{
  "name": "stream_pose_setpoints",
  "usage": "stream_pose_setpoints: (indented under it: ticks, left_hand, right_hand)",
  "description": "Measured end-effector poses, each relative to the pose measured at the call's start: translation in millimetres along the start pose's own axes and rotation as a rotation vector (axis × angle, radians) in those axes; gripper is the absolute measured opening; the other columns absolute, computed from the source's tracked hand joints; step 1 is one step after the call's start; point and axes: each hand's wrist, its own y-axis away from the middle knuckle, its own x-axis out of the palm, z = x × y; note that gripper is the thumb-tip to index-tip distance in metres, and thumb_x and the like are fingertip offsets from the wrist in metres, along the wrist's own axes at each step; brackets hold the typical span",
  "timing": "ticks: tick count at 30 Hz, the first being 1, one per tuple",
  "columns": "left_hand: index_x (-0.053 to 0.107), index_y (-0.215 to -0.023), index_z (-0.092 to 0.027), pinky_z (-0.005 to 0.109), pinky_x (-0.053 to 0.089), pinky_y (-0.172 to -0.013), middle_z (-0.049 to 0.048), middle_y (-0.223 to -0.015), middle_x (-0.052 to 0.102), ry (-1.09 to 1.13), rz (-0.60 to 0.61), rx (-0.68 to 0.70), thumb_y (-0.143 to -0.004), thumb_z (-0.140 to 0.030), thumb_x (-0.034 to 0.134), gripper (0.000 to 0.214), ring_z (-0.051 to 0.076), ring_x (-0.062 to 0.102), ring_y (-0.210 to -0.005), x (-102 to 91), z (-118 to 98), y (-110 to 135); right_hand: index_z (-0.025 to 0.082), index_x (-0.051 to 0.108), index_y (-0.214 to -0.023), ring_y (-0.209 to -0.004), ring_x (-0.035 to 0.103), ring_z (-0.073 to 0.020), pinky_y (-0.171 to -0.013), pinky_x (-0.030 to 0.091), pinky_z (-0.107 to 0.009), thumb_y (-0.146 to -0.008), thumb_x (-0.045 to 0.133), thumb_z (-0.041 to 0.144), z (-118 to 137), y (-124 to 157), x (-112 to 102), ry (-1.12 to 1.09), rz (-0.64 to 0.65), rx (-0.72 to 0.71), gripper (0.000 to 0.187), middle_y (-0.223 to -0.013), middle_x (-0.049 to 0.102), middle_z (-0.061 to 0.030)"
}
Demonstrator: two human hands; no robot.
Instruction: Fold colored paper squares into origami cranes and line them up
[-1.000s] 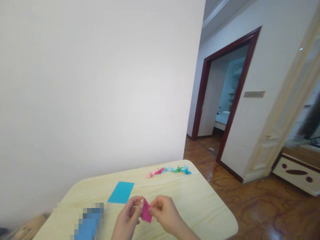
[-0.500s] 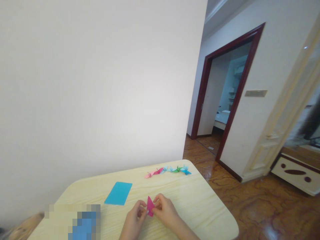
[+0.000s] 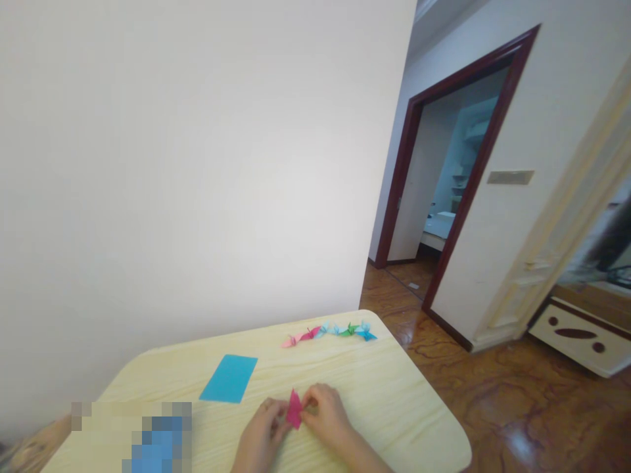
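Observation:
A small piece of folded pink paper [image 3: 294,410] is held over the near part of the light wooden table [image 3: 394,407]. My left hand [image 3: 266,424] pinches its left edge between closed fingers. On the opposite edge, my right hand [image 3: 325,408] grips it with thumb and forefinger. The folds are too small to make out in detail. Left of my hands lies a flat blue sheet of paper [image 3: 229,378]. Beyond them, a row of small folded paper cranes [image 3: 323,330] in pink, red, pale blue, green and blue runs along the far right of the table.
A pixelated patch with a blue area [image 3: 156,443] covers the table's near left corner. The white wall [image 3: 197,164] stands right behind the table. To the right are a wooden floor [image 3: 497,407], a doorway with a dark red frame [image 3: 468,190] and a low cabinet [image 3: 572,332].
The pink paper has turned slightly and looks different in outline between my fingers. Both hands stay pinched on it. The whole view has shifted a little.

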Motion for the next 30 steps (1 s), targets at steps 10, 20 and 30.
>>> stream_pose_setpoints:
  ticks: [10, 20, 30]
  left_hand:
    - [0.071, -0.085, -0.029, 0.029, 0.045, -0.086, 0.0023, -0.103, 0.066, -0.06, 0.024, 0.124, -0.08, -0.023, 0.053, 0.02, 0.02, 0.059, -0.097, -5.1, -3, 1]
    - [0.07, -0.088, -0.028, 0.028, 0.05, -0.08, 0.0028, -0.093, 0.07, -0.133, -0.066, 0.188, -0.081, -0.025, 0.054, 0.018, 0.019, 0.062, -0.088, -0.5, 4, 5]
    - [0.067, -0.098, -0.036, 0.028, 0.048, -0.078, -0.0025, -0.103, 0.07, -0.291, 0.047, 0.357, -0.077, -0.02, 0.058, 0.028, 0.02, 0.063, -0.09, -5.1, 14, 3]
  right_hand:
    - [0.02, 0.064, -0.076, -0.082, 0.054, -0.015, -0.076, 0.036, -0.023, -0.072, 0.062, 0.011, -4, 2, -3, -0.009, 0.097, -0.155, 0.011, -0.079, 0.064, 0.0009]
    - [0.019, 0.062, -0.08, -0.079, 0.054, -0.0158, -0.074, 0.035, -0.025, -0.073, 0.057, 0.012, -4, 4, -2, 0.048, 0.09, -0.137, 0.011, -0.079, 0.063, -0.0006]
    - [0.027, 0.066, -0.089, -0.091, 0.051, -0.0175, -0.085, 0.03, -0.029, -0.081, 0.055, 0.02, 0, 13, -28, 0.146, 0.241, -0.458, 0.016, -0.092, 0.068, 0.0018]
